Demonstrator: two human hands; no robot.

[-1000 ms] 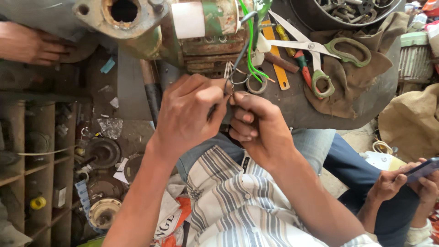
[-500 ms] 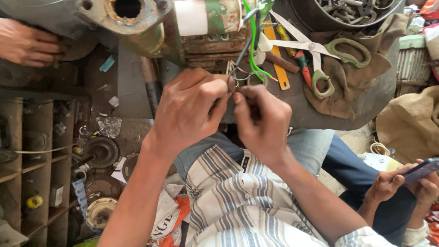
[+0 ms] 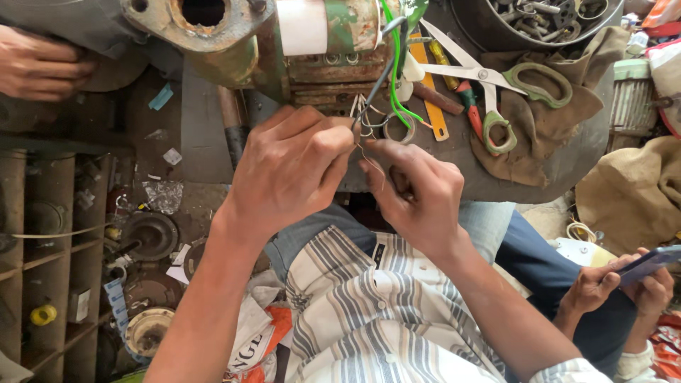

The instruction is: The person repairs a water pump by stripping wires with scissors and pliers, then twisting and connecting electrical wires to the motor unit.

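Thin wire leads (image 3: pixel 365 145), copper-ish, sit between both hands just below the motor's rusty terminal area. Left hand (image 3: pixel 294 170) is curled tight, thumb + forefinger pinched on the wire ends at approx the lower edge of the electric motor (image 3: pixel 319 42). Right hand (image 3: pixel 418 188) also closed, fingertips nipping the same wire strands from the other side; the two hands nearly touch at the pinch. Can't tell if the strands are already twisted together, too fine to read.

Judged step: joining or twisting the motor's leads by hand, mid-way. Next move looks to call for a steady pinch w/ one hand while the other turns the strand, keeping slack out of it so the fine wire doesn't snap or slip.

Outward from the motor: a grey cable (image 3: pixel 376 78) and bright green wire (image 3: pixel 394 85) drop from its right end down toward the pinch. Just right of the motor, on a brown cloth (image 3: pixel 539 135), lie big scissors (image 3: pixel 489 78) w/ green handles, a red-handled screwdriver (image 3: pixel 464 92) and an orange flat tool (image 3: pixel 429 99). Further right + up, a dark round pan of nuts and bolts (image 3: pixel 539 18). Left of the motor, another person's hand (image 3: pixel 39 64) rests by the casing. Well below-right of the motor, a 2nd person's hands hold a phone (image 3: pixel 649 262). Below-left, wooden shelving (image 3: pixel 50 248) w/ old round parts on the floor.
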